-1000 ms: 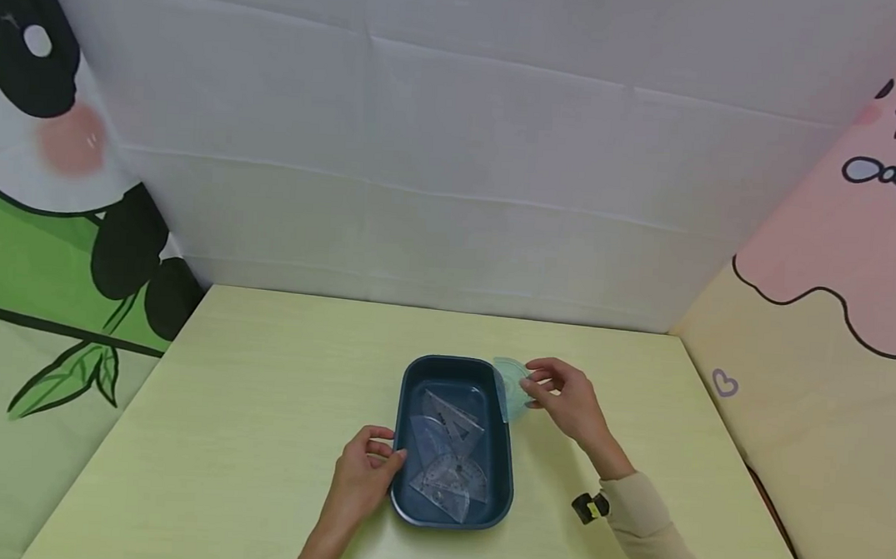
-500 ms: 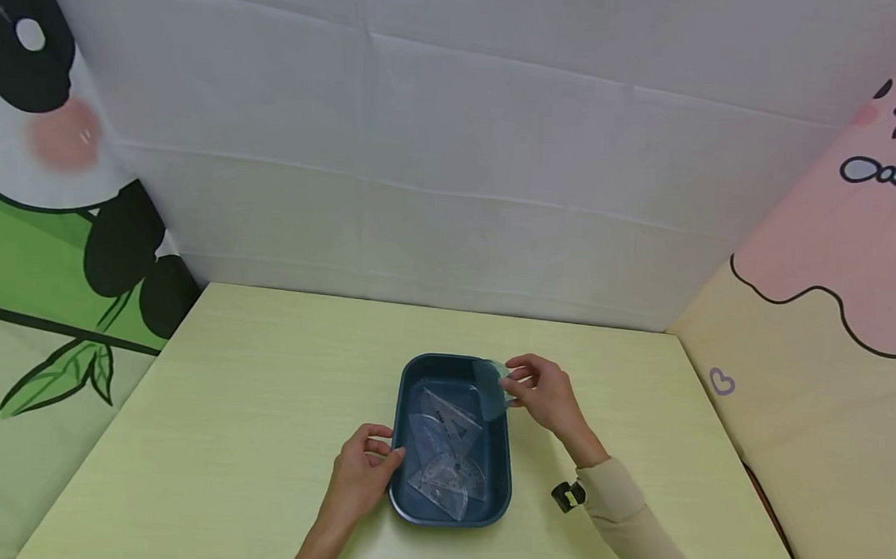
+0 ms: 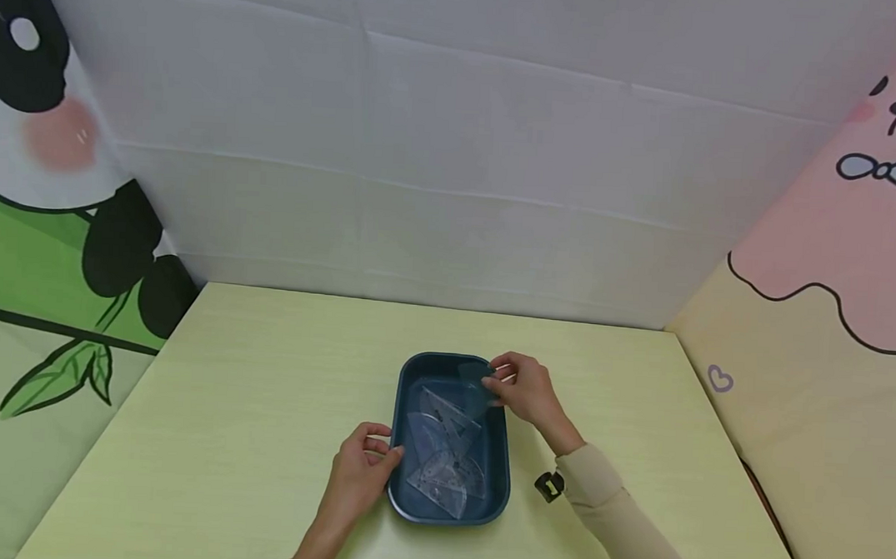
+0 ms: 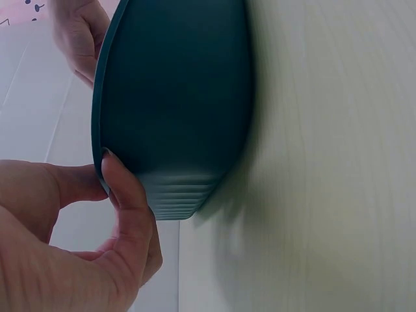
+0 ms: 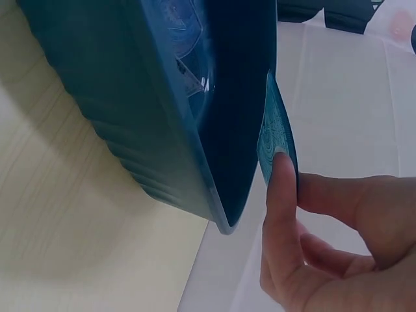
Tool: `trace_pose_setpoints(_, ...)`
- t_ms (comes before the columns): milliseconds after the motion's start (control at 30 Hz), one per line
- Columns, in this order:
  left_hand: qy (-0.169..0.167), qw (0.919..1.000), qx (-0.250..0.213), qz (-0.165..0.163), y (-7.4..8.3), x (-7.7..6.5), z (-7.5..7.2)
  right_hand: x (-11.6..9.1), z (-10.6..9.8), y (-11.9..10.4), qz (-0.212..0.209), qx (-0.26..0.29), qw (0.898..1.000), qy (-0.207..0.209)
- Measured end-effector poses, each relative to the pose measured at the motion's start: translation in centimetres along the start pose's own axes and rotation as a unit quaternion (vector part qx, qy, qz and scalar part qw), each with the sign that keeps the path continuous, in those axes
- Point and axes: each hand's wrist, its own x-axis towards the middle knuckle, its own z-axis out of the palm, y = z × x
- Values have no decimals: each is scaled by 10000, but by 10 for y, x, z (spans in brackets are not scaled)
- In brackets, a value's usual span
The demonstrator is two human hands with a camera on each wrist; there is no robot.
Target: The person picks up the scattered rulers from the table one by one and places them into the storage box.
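Note:
A deep blue plastic tray [image 3: 505, 482] stands on the table. My left hand [image 3: 359, 476] pinches its left rim between thumb and fingers, as the left wrist view also shows on the tray's wall [image 4: 175, 84]. Over the tray's far right corner, my right hand [image 3: 527, 393] pinches a thin clear protractor [image 5: 273, 133] by its edge; through it the blue shows. Inside the tray lie several clear plastic drawing tools, overlapping, among them a triangular set square [image 3: 448, 415] and a protractor [image 3: 443, 471]. Their exact outlines blur together.
The pale yellow-green table [image 3: 286, 372] reaches back to a white cloth backdrop [image 3: 453, 171]. Printed side panels rise at left and right. A small black device [image 3: 549, 486] sits by the right cuff.
My right hand has moved left, carrying the protractor from beside the tray's right rim to over its far right corner. My left hand keeps its grip on the rim.

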Motion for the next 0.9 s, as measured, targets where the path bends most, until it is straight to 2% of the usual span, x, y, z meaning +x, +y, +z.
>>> trace_pose_setpoints(300, -7, 10000, -15, 1, 2, -1, -1, 3, 12, -4, 133, 153, 9996, -182)
trace_pose_setpoints(900, -9, 10000, -27, -34, 3, -3, -2, 6, 32, -7, 191, -231, 9989, -356)
